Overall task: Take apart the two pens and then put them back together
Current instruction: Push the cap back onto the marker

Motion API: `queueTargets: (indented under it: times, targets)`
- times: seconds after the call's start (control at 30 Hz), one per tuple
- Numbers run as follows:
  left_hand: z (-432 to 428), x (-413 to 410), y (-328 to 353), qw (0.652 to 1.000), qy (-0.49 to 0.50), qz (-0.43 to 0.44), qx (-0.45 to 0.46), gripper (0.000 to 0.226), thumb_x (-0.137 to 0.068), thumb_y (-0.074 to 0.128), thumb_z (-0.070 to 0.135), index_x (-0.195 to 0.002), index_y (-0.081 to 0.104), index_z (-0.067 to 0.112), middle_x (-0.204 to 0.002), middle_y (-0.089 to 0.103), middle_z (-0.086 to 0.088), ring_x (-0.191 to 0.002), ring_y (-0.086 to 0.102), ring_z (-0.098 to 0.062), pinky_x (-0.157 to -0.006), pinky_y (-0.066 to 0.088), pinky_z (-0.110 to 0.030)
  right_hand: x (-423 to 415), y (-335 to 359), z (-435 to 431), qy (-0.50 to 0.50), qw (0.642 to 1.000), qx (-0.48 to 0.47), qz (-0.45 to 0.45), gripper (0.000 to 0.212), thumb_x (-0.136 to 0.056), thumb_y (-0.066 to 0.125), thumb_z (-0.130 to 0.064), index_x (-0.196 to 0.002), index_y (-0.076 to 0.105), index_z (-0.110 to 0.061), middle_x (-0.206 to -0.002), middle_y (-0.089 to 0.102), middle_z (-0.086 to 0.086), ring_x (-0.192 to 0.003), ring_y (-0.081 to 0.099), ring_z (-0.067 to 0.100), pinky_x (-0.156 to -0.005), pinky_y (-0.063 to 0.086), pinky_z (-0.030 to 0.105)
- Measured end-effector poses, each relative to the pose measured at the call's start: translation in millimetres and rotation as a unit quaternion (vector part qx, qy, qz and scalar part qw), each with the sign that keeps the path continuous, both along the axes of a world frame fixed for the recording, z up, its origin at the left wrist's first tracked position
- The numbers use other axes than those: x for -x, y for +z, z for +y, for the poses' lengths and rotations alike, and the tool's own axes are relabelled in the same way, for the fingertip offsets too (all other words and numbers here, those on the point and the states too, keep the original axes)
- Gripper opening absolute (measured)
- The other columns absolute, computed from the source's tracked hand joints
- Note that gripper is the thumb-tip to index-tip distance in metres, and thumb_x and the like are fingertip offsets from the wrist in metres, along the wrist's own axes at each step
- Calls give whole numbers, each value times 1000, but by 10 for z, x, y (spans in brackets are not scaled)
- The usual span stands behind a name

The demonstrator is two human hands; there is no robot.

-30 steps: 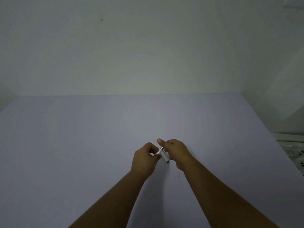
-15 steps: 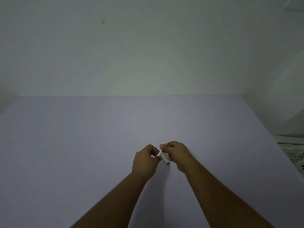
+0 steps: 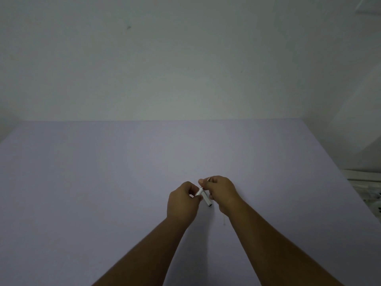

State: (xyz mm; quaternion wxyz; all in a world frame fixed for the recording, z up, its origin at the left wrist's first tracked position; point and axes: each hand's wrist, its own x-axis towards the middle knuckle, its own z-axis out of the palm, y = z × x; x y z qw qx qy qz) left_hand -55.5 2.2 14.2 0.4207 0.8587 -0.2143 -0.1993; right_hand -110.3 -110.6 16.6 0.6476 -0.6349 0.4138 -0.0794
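My left hand (image 3: pixel 182 203) and my right hand (image 3: pixel 221 191) meet just above the pale lilac table (image 3: pixel 103 182). Between them I grip short silver-white pen pieces. The left fingers close on one piece (image 3: pixel 199 192) that angles up to the right. The right hand holds another piece (image 3: pixel 206 199) that slants down to a dark tip, and a thin pale end (image 3: pixel 208 179) pokes out above its fingers. A thin pale part (image 3: pixel 224 220) lies on the table under my right wrist. The light is dim and the pieces are small, so I cannot tell how they join.
A bare white wall rises behind the table's far edge. The table's right edge runs diagonally toward me, and beyond it at the far right sit pale objects (image 3: pixel 369 193) lower down.
My hands have stayed close together and shifted only slightly. The right fingers have moved a little on the pen pieces, and the thin pale end now shows above them.
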Motion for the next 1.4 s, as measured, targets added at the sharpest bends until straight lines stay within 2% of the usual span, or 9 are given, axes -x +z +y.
queueTargets:
  times: [0.17,0.37,0.53,0.6,0.77,0.97,1.13,1.23,1.4]
  targets:
    - [1,-30,10,998,0,68,15,17,-72,76,17,-79,62,22,-75,61,12,-68,58,-4,-55,39,-14,28,17,-28,5,1000,-14,-1,9,-81,69,-23,-74,68,-17,-79,68,5,-78,59,20,-78,50,36]
    - [37,-172,50,973,-7,228,21,2,-77,71,19,-76,69,19,-81,68,-4,-76,61,-18,-75,53,-35,-49,94,-104,44,999,-24,-6,11,-82,65,-13,-73,70,-17,-74,66,3,-63,51,13,-62,44,26]
    - [75,-266,-35,968,28,249,15,4,-76,71,15,-73,72,13,-77,67,-7,-73,60,-21,-80,55,-40,-153,-56,-208,4,998,45,33,23,-88,59,-27,-97,70,-8,-89,70,3,-76,58,17,-72,52,30]
    - [115,-303,-103,965,49,259,12,7,-76,71,14,-70,71,13,-73,67,-7,-70,60,-22,-77,56,-39,-171,-191,-250,21,981,158,111,25,-89,55,-22,-99,70,-6,-102,71,10,-93,63,25,-86,50,36]
    - [206,-375,-253,947,70,313,20,11,-81,69,13,-70,71,11,-66,68,-10,-58,64,-21,-56,57,-29,-210,-589,-163,133,922,264,248,23,-86,60,-24,-98,66,-5,-104,70,15,-100,64,31,-83,52,35]
    - [228,-420,-323,940,65,334,28,8,-81,69,12,-74,70,11,-67,68,-9,-55,64,-17,-49,55,-24,-249,-750,-104,137,902,327,246,24,-87,55,-24,-99,61,-4,-104,66,16,-100,61,32,-80,48,35]
    - [218,-428,-325,940,56,334,31,7,-80,70,11,-74,70,10,-67,67,-10,-56,63,-19,-52,56,-27,-312,-606,-187,52,961,213,169,25,-85,59,-25,-63,57,-15,-65,60,6,-71,61,27,-68,47,33]
    - [192,-405,-291,941,46,334,31,7,-78,71,9,-71,70,11,-65,65,-10,-54,60,-19,-53,54,-27,-370,-442,-250,-88,994,46,37,20,-86,61,-20,-70,64,-11,-67,62,5,-60,59,17,-65,53,32]
    - [141,-321,-195,945,22,326,28,5,-77,71,7,-74,70,10,-65,64,-8,-53,58,-17,-49,51,-25,-416,-253,-301,-161,979,-105,-64,15,-87,62,-10,-96,65,1,-83,63,11,-64,59,14,-58,53,21]
